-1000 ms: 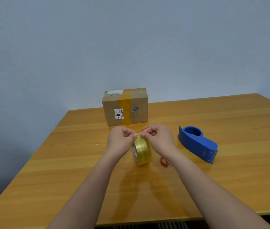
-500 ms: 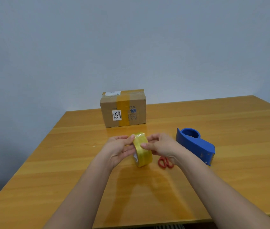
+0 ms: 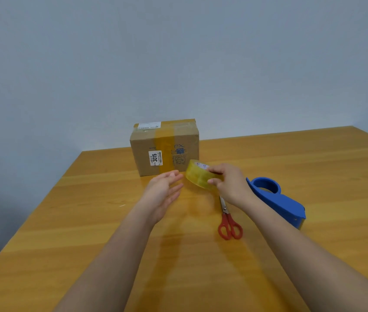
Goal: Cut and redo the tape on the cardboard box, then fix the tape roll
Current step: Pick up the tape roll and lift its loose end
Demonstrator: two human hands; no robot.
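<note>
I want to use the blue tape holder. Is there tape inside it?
Empty. The blue tape holder lies bare; the tape roll is in the right hand.

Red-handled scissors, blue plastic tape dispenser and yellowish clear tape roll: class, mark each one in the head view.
red-handled scissors [image 3: 229, 226], head view, on the red handle loops.
blue plastic tape dispenser [image 3: 285, 202], head view, on its blue side wall.
yellowish clear tape roll [image 3: 197, 176], head view, on its outer band.

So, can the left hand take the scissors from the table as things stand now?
Probably yes. The left hand is open and holds nothing, and the scissors lie uncovered on the table beside the right forearm. Only the blade tips sit under the right hand, which holds the tape roll.
</note>
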